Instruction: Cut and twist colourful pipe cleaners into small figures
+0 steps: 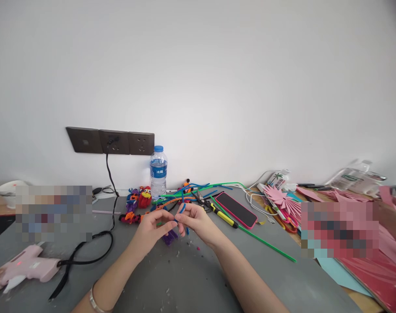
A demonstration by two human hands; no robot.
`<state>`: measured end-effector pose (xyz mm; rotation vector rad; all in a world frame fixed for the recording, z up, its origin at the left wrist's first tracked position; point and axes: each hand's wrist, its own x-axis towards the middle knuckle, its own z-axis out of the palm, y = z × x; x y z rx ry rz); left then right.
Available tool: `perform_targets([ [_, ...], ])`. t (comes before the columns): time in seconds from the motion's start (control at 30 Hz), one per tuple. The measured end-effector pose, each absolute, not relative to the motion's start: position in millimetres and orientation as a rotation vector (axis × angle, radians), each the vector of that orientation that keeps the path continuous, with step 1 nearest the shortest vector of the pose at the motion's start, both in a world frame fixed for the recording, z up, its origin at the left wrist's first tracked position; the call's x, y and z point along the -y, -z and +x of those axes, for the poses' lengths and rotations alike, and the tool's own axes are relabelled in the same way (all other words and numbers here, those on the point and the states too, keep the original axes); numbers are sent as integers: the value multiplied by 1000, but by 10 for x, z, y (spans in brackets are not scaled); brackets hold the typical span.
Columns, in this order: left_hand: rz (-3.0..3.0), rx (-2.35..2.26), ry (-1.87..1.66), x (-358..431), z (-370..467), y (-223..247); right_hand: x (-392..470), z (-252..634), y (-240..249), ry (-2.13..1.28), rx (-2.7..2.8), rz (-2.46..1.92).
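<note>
Both hands meet above the middle of the grey table. My left hand [157, 226] is closed in a pinch, thumb against forefinger, on a small blue pipe cleaner. From the right, my right hand [194, 219] pinches the same blue pipe cleaner [182, 208], whose bent end sticks up between thumb and fingers. Just beyond the hands lie blue, green and orange pipe cleaners [211, 186]. A purple fuzzy piece [170, 237] shows below the fingertips. Small red, purple and orange fuzzy figures [145, 198] stand behind my left hand.
A water bottle [159, 174] stands near the wall. Yellow-black pliers [222, 215] and a phone [237, 209] lie right of the hands. A pink glue gun [31, 265] with a black cord is at left. Pink paper [283, 200] and another person's hand [392, 213] are at right.
</note>
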<state>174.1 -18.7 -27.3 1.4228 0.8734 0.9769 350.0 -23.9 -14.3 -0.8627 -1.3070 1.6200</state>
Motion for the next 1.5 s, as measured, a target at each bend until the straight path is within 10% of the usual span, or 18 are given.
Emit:
perform_targets([
  [1.5,1284,-967,-973,247,1865,404,264,3440,139,-922,1652,-1025],
])
